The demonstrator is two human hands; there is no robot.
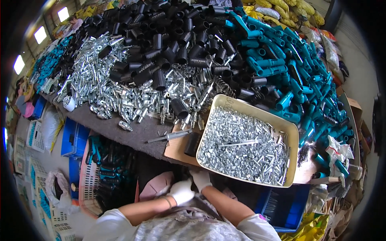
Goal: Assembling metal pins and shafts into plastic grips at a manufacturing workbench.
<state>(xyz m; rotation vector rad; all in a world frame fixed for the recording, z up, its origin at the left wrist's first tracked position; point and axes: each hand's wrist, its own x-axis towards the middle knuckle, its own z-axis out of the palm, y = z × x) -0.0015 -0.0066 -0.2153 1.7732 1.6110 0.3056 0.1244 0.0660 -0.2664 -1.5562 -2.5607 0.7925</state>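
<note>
My left hand, in a white glove, is low in front of my lap, just below the table's edge. Its fingers look curled in, and whatever they hold is hidden. Close beside it, my right hand, also gloved in white, reaches under the front edge of the table, with its fingertips out of sight. Above the hands, a cream tray full of small shiny metal pieces rests at the table's edge. A metal rod with a thicker sleeve lies left of the tray, partly on cardboard. A black tube stands against the tray.
Silvery metal fittings, black tubes and teal plastic handles are heaped across the table. Below left, a pink basket holds teal-and-black parts near a blue crate. A blue bin sits below right.
</note>
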